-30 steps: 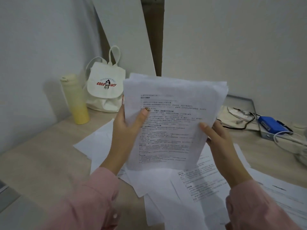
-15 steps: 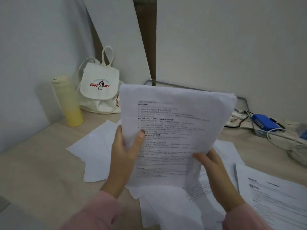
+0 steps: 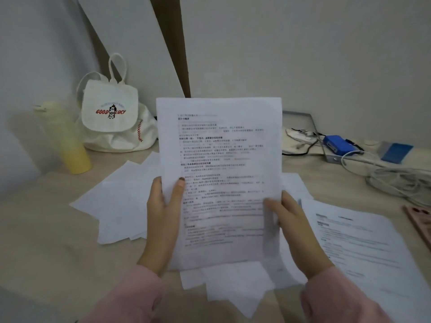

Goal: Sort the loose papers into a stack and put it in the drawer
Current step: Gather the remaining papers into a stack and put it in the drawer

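I hold a stack of printed papers (image 3: pixel 221 164) upright above the desk, its edges lined up. My left hand (image 3: pixel 163 215) grips the stack's left edge, thumb on the front sheet. My right hand (image 3: pixel 289 220) grips the lower right edge. Loose white sheets (image 3: pixel 116 201) lie scattered on the beige desk (image 3: pixel 46 241) to the left and under the stack. More printed sheets (image 3: pixel 356 241) lie on the right. No drawer is in view.
A yellow bottle (image 3: pixel 67 141) and a white "GOOD LUCY" bag (image 3: pixel 112 113) stand at the back left by the wall. A blue box (image 3: pixel 335 143), cables (image 3: pixel 396 180) and a metal tray (image 3: pixel 314 127) crowd the back right. A pink object (image 3: pixel 419 217) sits at the right edge.
The held stack has turned from tilted to square and its sheets are now aligned. Both hands have slid lower on its sides. The camera has shifted.
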